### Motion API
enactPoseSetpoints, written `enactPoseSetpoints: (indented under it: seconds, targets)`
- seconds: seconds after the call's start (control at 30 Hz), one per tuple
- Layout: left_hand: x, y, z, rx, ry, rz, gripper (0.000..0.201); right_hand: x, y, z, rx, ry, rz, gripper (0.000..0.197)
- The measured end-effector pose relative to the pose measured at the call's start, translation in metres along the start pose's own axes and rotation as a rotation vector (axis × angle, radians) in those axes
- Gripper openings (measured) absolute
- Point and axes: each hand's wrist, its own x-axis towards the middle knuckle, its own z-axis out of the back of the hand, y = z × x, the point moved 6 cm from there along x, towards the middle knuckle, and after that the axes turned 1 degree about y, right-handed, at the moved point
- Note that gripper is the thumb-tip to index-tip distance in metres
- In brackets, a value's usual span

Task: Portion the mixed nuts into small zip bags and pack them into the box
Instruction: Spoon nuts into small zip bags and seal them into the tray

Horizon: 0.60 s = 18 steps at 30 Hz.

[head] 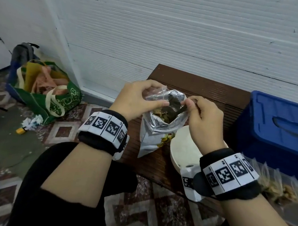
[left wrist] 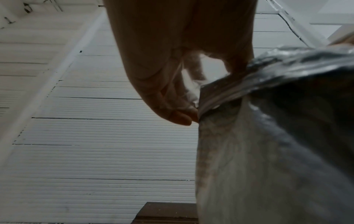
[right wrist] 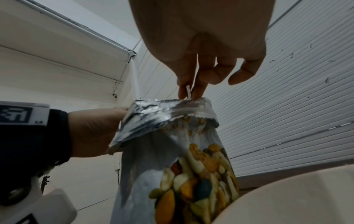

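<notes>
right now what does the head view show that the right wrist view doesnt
Only the head view shows the blue box, the filled zip bags at the table's near right, the green tote bag on the floor, and the nuts inside the open pouch.

Only the right wrist view shows the printed nut picture on the pouch front and the thin metal handle in the right hand's grip.

Both show the foil nut pouch with its rim folded down, the left hand at its rim, the right hand above its mouth, and the white bowl.
</notes>
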Motion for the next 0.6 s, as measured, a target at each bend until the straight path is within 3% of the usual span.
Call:
enactPoseSetpoints:
  seconds: [0.6]
  targets:
    - [-0.008, -0.010, 0.006, -0.055, 0.001, -0.005, 0.045, 0.012, -0.039, 0.027, 0.259, -0.212, -0.488, 0.026]
